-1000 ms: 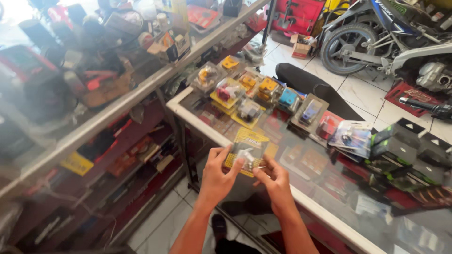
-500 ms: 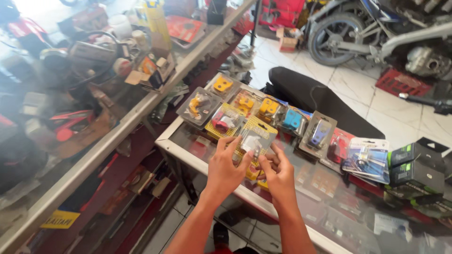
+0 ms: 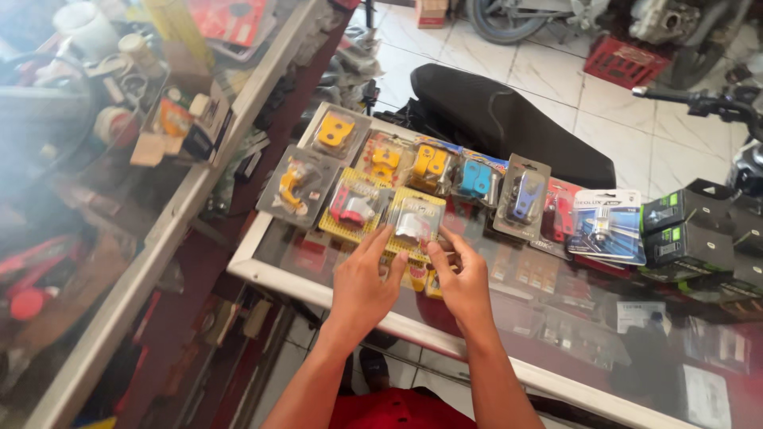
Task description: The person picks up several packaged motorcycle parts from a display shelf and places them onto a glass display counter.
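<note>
My left hand [image 3: 362, 287] and my right hand [image 3: 462, 284] reach over the near edge of a glass display counter [image 3: 296, 280]. Their fingertips hold the lower edge of a yellow-backed blister pack [image 3: 416, 220] with a silver part inside. The pack lies low on the glass, in line with a row of similar packs. Just left of it is a pack with a red part [image 3: 354, 206]. Behind it are packs with orange [image 3: 385, 159] and yellow parts [image 3: 430, 162].
More packs run rightward: blue [image 3: 477, 179], purple-blue [image 3: 525, 195], red [image 3: 561, 211], a bulb pack [image 3: 608, 223], then black-and-green boxes [image 3: 685, 238]. A black motorcycle seat [image 3: 509, 119] lies behind the counter. A cluttered glass counter [image 3: 119, 119] stands on the left.
My hands have carried the silver-part pack forward and down from in front of me onto the glass, into the row. The view has tilted further down over the counter.
</note>
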